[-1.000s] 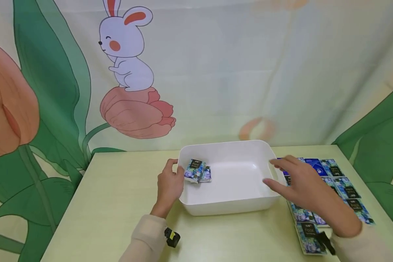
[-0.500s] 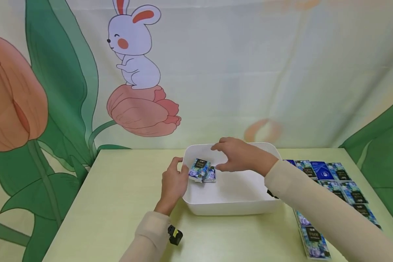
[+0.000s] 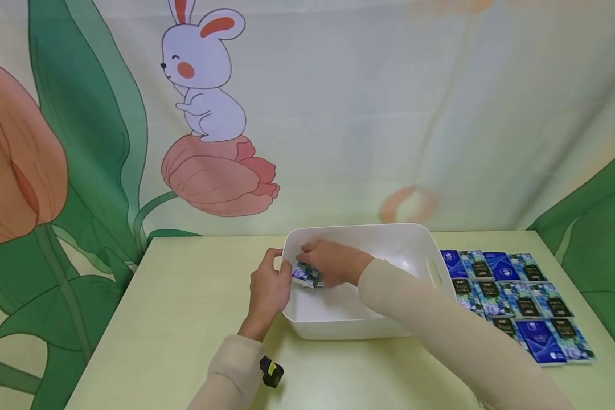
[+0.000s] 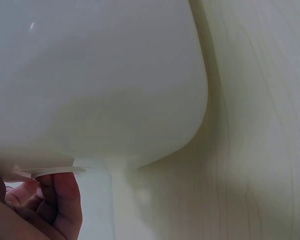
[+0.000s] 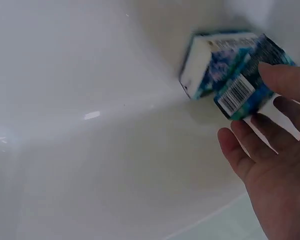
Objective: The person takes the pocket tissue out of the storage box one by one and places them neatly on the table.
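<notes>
A white plastic bin stands on the table. My left hand grips its left end, and in the left wrist view curled fingers are hooked at the handle slot. Inside the bin, my right hand reaches to the left end and holds a floral blue pocket tissue pack. The right wrist view shows the thumb on one face of that pack and fingers at its lower edge. A second tissue pack lies against it in the bin; the right hand hides it in the head view.
Right of the bin, several tissue packs lie in rows, mostly floral, some plain blue. The right sleeve crosses the bin's front right corner. A printed curtain hangs behind the table.
My right hand has moved left from the bin's right end, down into the bin, and taken hold of a tissue pack. The left hand has stayed at the bin's left end.
</notes>
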The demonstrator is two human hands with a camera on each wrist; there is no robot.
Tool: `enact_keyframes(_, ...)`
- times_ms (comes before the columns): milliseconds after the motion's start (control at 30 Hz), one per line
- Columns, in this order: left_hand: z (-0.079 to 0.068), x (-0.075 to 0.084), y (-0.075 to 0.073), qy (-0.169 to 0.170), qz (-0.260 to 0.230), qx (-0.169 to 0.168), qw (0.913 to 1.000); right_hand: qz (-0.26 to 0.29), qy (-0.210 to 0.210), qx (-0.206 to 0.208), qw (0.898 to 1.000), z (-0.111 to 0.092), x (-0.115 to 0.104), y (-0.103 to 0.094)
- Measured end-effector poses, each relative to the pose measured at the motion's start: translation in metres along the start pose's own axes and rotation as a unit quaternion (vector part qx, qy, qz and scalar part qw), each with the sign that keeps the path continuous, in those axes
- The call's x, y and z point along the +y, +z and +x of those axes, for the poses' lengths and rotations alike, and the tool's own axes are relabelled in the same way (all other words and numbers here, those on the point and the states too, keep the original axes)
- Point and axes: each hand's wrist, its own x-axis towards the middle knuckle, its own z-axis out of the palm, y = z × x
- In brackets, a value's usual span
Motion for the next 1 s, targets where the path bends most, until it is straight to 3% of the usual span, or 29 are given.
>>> enact_keyframes(133, 0.001, 0.003, 0.003, 0.005, -0.001, 0.002, 1.0, -0.047, 0.019, 0.005, 0.999, 0.0, -0.001, 0.007)
enact_keyframes(233, 0.001, 0.003, 0.006, 0.007, -0.003, -0.001, 1.0, -0.054, 0.039, 0.009, 0.998, -0.005, 0.002, 0.008)
enact_keyframes(400, 0.0, 0.004, 0.006, -0.003, -0.002, 0.002, 1.0, -0.047, 0.044, 0.028, 0.998, -0.031, 0.006, -0.006)
enact_keyframes(533, 0.0, 0.003, 0.003, -0.008, -0.003, 0.011, 0.9999, -0.024, 0.068, 0.052, 0.996, -0.069, 0.003, -0.031)
enact_keyframes(700, 0.0, 0.002, 0.001, -0.013, -0.006, 0.007, 0.9999, 0.0, 0.105, 0.108, 0.989, -0.134, 0.003, -0.053)
enact_keyframes(833, -0.001, 0.001, 0.001, -0.01, -0.008, 0.002, 0.9999, 0.016, 0.124, 0.17, 0.977, -0.187, 0.006, -0.056)
enact_keyframes(1000, -0.001, 0.003, 0.004, -0.006, -0.011, -0.003, 0.9999, 0.038, 0.19, 0.192, 0.962, -0.247, 0.008, -0.046)
